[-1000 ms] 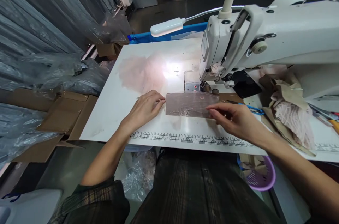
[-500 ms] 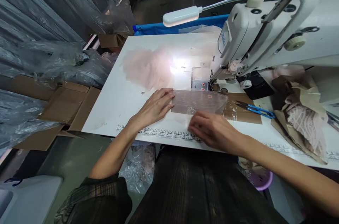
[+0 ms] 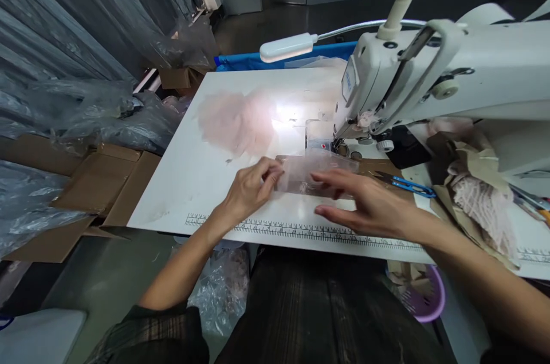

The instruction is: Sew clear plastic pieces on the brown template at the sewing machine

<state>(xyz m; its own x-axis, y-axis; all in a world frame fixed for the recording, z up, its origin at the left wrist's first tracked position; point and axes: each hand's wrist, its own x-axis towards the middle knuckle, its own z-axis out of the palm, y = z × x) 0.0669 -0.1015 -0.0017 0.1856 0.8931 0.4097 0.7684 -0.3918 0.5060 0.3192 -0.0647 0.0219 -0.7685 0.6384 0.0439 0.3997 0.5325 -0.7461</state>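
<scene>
On fabric (image 3: 303, 172), left hand (image 3: 251, 189) pinching — right hand (image 3: 369, 206) flat

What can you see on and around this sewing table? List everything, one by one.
sewing machine: one, white, right side of the table
lamp: one, white, on a gooseneck over the far side
table: one, white, ruler printed along its near edge
sheer piece: one, translucent pinkish, flat in front of the needle
loose fabric: one heap, pale pink, in the lamp's light
snips: one pair, blue, right of the sheer piece
lace bundle: one, pink, far right
basket: one, purple, below the table at right
cardboard boxes: several, brown, floor at left
plastic sheeting: grey, far left
left hand: fingers at the sheer piece's left edge
right hand: fingers spread over its near right part
</scene>
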